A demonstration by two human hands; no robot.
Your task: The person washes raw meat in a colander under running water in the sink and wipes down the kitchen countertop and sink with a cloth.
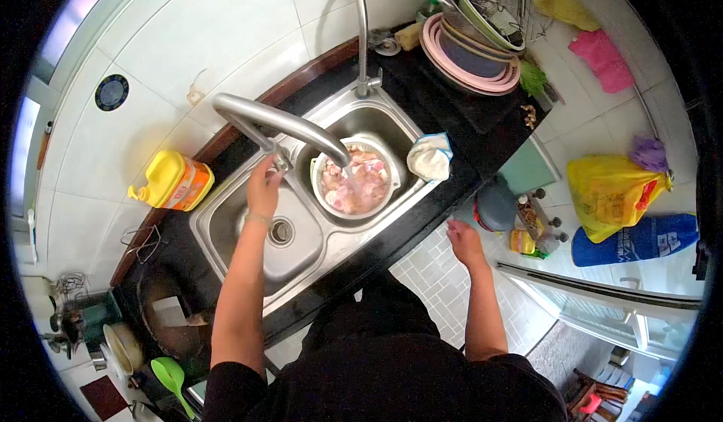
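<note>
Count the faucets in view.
2: the thick faucet arching over the bowl of meat, and the slimmer faucet standing by the far right corner of the sink.

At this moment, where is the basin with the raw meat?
In the head view, the basin sits in the right sink compartment, beneath the larger faucet's spout, left of the white bundle.

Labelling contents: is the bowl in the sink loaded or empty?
Loaded: pinkish, meat-like pieces show inside the rim of the bowl, spread across most of it. How deep they go, cannot tell.
</note>
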